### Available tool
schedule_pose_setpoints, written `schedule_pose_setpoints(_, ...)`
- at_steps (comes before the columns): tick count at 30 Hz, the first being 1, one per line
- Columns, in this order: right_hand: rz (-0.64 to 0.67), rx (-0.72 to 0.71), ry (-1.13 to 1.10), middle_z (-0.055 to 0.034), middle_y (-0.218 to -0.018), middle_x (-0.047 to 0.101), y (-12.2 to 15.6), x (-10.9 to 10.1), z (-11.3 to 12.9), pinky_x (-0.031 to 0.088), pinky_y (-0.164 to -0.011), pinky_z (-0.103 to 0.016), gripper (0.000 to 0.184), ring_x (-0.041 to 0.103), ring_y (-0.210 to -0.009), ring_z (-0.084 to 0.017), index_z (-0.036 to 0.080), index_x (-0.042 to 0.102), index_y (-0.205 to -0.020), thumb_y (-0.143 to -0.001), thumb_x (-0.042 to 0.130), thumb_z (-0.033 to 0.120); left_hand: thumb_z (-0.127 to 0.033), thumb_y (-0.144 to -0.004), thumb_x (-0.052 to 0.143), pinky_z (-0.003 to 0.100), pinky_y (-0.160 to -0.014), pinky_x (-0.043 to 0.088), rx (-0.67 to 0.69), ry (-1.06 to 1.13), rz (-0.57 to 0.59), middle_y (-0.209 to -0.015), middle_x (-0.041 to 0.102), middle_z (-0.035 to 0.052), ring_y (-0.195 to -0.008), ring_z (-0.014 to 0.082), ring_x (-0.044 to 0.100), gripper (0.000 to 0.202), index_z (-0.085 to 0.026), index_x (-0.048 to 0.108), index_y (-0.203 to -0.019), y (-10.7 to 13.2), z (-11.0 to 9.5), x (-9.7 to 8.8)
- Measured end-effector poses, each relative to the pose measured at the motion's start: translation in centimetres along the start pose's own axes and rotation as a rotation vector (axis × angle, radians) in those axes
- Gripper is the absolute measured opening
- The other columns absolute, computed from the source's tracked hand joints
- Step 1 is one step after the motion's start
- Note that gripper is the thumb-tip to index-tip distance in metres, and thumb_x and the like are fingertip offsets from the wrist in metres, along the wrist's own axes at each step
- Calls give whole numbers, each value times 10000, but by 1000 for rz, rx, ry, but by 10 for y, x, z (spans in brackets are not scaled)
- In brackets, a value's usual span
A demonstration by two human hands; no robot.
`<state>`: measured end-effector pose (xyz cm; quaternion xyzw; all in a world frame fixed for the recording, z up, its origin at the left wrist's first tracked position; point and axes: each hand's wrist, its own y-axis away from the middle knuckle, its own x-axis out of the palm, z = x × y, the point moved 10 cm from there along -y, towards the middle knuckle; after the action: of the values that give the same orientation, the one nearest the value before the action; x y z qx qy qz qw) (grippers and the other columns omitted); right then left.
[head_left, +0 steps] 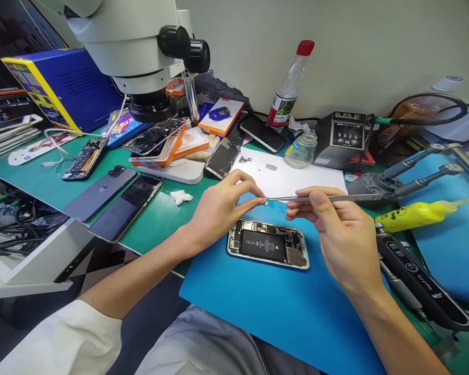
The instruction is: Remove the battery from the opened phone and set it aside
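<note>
My right hand (346,237) holds thin metal tweezers (300,198) level, their tip pointing left. At that tip, my left hand (222,205) is closed in a pinch, thumb against forefinger. Something tiny and pale shows at the fingertips, too small to name. Below both hands an opened phone (268,244) lies flat on the blue mat (234,302). Its black battery (262,245) and inner boards are exposed. Beyond my hands, a white sheet (289,179) carries small screws (245,159) and a little metal plate (271,167).
Phones (101,192) lie on the left beneath a microscope (128,47). A glass jar (301,149) and plastic bottle (287,94) stand behind. On the right are a grey clamp stand (375,185), a yellow squeeze bottle (414,216) and a black handheld tool (418,278).
</note>
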<state>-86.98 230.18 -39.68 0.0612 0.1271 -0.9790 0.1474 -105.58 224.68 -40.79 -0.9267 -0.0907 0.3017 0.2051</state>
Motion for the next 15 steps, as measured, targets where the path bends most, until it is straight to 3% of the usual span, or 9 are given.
schedule_pose_setpoints(7, -10, -6, 17, -11, -1001, 717, -1, 0, 0, 660, -782, -305, 246, 747, -804, -157, 256, 793, -992, -981, 697, 483, -332, -1026, 672, 270, -761, 471, 7, -14, 16, -1128, 680, 1, -889, 131, 649, 112, -250, 745, -1047, 1, -1, 1)
schedule_pose_setpoints(10, -63, 9, 28, -16, -975, 728, -3, -7, 1, 657, -779, -309, 265, 750, -777, -164, 256, 792, -956, -950, 725, 512, -377, -1016, 685, 281, -815, 513, -14, -30, 33, -1205, 699, 12, -914, 149, 685, 202, -271, 730, -1182, -2, -1, 1)
schedule_pose_setpoints(15, -251, 26, 185, -89, -884, 778, -9, -40, -9, 653, -819, -365, 359, 774, -780, -230, 262, 798, -939, -882, 756, 613, -465, -1085, 526, 328, -1045, 529, -19, -185, 44, -1409, 673, 52, -1228, 212, 675, 403, -231, 616, -1400, 2, -7, -11)
